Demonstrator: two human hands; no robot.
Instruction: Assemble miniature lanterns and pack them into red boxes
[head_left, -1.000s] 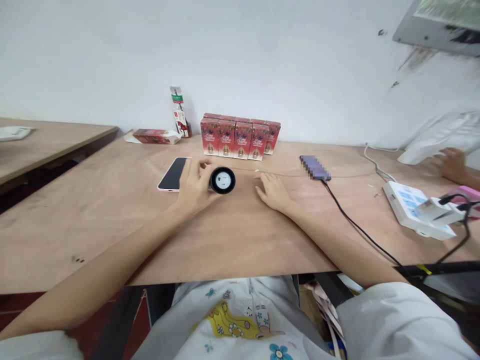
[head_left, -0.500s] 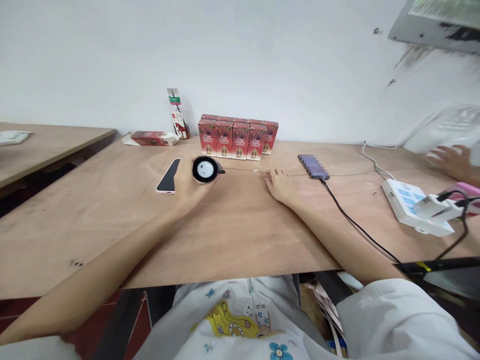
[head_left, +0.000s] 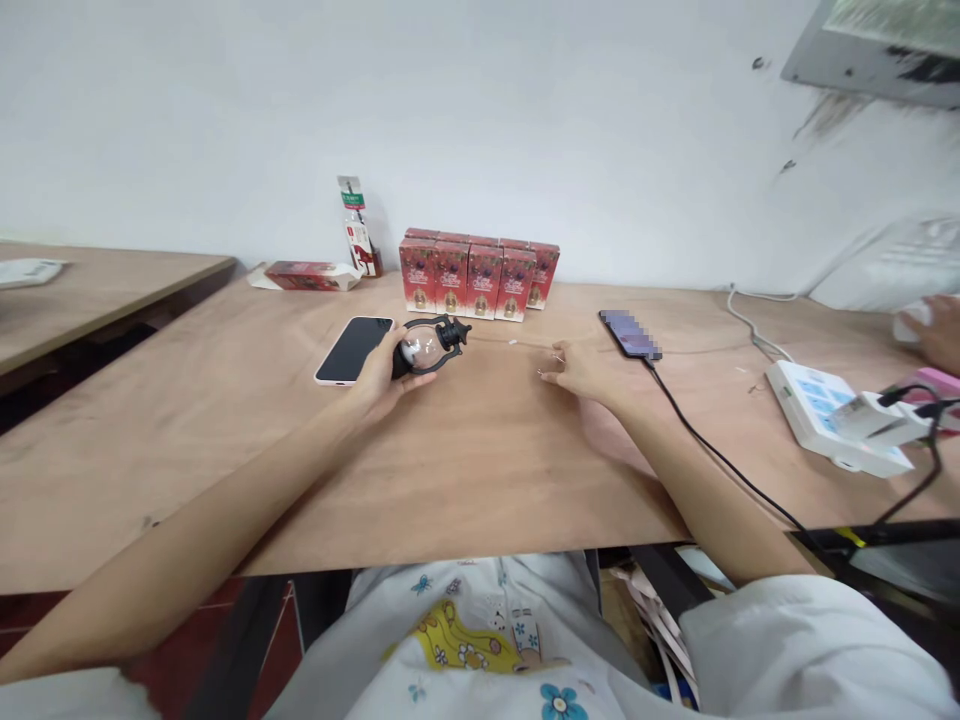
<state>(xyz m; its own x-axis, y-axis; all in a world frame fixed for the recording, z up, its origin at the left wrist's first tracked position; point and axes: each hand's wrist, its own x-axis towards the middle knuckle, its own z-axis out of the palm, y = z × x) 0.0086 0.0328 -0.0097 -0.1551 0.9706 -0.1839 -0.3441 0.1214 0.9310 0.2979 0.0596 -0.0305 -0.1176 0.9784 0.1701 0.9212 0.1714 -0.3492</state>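
My left hand (head_left: 379,380) is closed around the base of a small black lantern (head_left: 425,348) with a clear round body. The lantern lies tilted on its side above the table, its pointed top toward the right. Beside that hand rests a phone (head_left: 351,350) with a pink edge and a dark screen. My right hand (head_left: 581,372) is low over the table, thumb and fingers curled around a thin, shiny, wire-like piece (head_left: 559,357), too small to make out fully.
Red printed boxes (head_left: 469,280) stand in rows by the wall. An opened red box (head_left: 311,275) lies left of a small upright package (head_left: 358,230). On the right are a phone (head_left: 628,334) on a black cable, a white power strip (head_left: 814,410) and another person's hand (head_left: 941,330).
The lantern has turned from showing its round underside to showing its side. My right hand has risen from lying on the table and now pinches a thin shiny piece.
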